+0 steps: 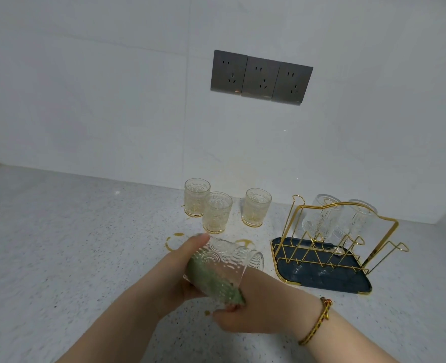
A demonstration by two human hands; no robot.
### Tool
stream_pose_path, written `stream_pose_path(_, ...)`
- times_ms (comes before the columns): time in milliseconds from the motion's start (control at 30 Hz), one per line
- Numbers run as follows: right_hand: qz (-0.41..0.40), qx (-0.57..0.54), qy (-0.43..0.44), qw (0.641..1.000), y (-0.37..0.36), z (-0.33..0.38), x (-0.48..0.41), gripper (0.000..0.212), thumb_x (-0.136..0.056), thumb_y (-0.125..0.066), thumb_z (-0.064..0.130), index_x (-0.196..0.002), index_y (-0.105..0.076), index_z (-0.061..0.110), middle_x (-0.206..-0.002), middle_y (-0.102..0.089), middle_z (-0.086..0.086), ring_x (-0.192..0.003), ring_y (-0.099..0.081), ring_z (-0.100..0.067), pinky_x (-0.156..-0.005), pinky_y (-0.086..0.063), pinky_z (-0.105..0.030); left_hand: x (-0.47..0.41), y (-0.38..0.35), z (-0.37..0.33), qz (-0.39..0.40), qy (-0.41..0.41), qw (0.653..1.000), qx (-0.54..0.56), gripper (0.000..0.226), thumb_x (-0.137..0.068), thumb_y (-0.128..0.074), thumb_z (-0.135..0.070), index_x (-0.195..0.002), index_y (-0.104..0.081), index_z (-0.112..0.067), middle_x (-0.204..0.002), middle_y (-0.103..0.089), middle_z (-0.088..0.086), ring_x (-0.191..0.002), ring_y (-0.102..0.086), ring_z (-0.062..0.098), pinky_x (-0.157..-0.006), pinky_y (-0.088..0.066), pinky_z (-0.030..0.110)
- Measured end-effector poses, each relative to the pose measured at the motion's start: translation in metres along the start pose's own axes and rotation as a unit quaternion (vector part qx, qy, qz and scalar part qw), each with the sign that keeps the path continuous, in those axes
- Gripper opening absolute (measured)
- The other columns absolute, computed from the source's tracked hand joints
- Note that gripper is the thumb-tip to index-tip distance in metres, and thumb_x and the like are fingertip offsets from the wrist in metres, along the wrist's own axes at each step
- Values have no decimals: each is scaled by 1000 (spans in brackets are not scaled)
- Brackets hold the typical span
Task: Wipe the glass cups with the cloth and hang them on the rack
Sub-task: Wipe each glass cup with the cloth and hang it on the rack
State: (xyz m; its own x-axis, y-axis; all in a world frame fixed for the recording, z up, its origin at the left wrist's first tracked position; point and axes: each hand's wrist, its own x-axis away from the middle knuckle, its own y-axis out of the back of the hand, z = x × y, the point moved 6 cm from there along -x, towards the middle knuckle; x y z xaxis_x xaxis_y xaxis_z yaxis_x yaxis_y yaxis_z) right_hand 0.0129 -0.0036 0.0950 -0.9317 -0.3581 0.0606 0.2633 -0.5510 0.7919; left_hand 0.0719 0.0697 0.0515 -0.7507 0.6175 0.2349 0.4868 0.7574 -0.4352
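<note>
Low in the middle, above the speckled counter (59,258): a patterned glass cup (227,258), tipped on its side, mouth toward the person, base toward the wall. Gripped from the left by the left hand (176,273), thumb laid over the upper wall, fingers curled underneath. Stuffed with a green cloth (211,282), pushed in at the mouth and visible through the glass. At the mouth, just beside the rim, the right hand (245,307), fingers curled round the trailing end of the cloth; on that wrist a braided bracelet (319,319).

Beyond the hands, near the wall, three yellowish cups, upright on the counter: back cup (197,197) and middle cup (216,212) overlapping in view, right cup (256,206) apart from them. Between these and the hands, orange ring stains (174,242) on the counter.

Right of the hands, apart from them, a gold wire rack (329,254) on a dark tray (321,280). Hung upside down on its prongs, two clear glasses: left hung cup (321,216), right hung cup (357,218). High on the wall, three grey sockets (261,77).
</note>
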Motion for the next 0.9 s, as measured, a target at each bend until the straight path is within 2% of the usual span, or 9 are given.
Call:
stream_pose_path(100, -10, -202, -115, 973, 7, -7, 0, 12, -81, -59, 13, -72, -53, 19, -53, -47, 7, -42, -46, 1, -42, -35, -9, 0, -2, -1, 23, -14, 999, 20, 35, -75, -58, -38, -96, -66, -12, -85, -75, 7, -73, -72, 19, -57, -58, 31)
stream_pose_path(300, -92, -694, -167, 695, 9, -13, -1, 9, -54, -65, 1, -62, -69, 0, -62, -64, -17, -56, -65, -23, -62, -54, -29, -1, -4, -8, 100, -57, 993, -4, 91, -48, -81, -52, -123, -54, -7, -121, -63, 19, -107, -63, 33, -85, -56, 40)
stream_pose_path(400, -88, -468, -179, 861, 8, -18, 2, 11, -70, -66, 7, -62, -59, 8, -44, -50, -4, -42, -50, -10, -60, -50, -38, -2, -6, -8, 63, -56, 996, 10, 72, -59, -76, -48, -116, -58, -7, -108, -69, 17, -90, -69, 26, -72, -59, 35)
stream_pose_path(467, -97, -141, -65, 983, 12, -7, -4, 28, -81, -52, 11, -65, -46, 32, -51, -43, 11, -48, -45, 1, -52, -42, -14, -4, -6, -5, 43, -31, 999, 6, 47, -69, -67, -44, -103, -63, -12, -93, -75, 11, -78, -72, 22, -62, -60, 32)
stream_pose_path(533, -111, 19, 41, 993, 10, 4, -5, 27, -78, -44, 7, -72, -37, 33, -61, -33, 15, -58, -43, 9, -54, -34, -8, -6, -3, -2, 33, -6, 999, -7, 48, -64, -57, -45, -98, -64, -13, -92, -75, 11, -77, -72, 24, -65, -60, 34)
stream_pose_path(633, -96, -205, -35, 973, 16, -5, 1, 23, -83, -49, -4, -77, -53, 18, -53, -45, 13, -46, -47, 6, -45, -37, -7, -2, -4, -4, 48, -21, 999, -9, 59, -68, -64, -51, -112, -61, -11, -108, -70, 16, -91, -69, 29, -73, -59, 36)
stream_pose_path(767, -111, -633, -160, 749, 19, -13, 11, 29, -81, -56, -7, -54, -56, 3, -34, -53, -5, -33, -55, -12, -37, -45, -14, 1, -1, -10, 94, -75, 993, -10, 91, -44, -83, -55, -118, -57, -7, -112, -67, 20, -94, -68, 31, -76, -58, 41)
stream_pose_path(833, -88, -542, -174, 818, 16, -11, 13, 20, -85, -52, 0, -66, -50, 7, -38, -51, -2, -31, -48, -10, -33, -39, -16, 3, -5, -12, 91, -80, 993, 4, 78, -52, -80, -49, -114, -59, -7, -105, -69, 19, -86, -69, 30, -68, -59, 40)
stream_pose_path(900, -74, -223, -92, 968, 20, -3, 8, 23, -86, -51, 7, -70, -44, 21, -51, -45, 4, -38, -42, -3, -38, -32, -10, 2, -6, -9, 65, -57, 996, 26, 45, -66, -65, -40, -103, -62, -15, -91, -73, 10, -73, -70, 23, -55, -57, 33)
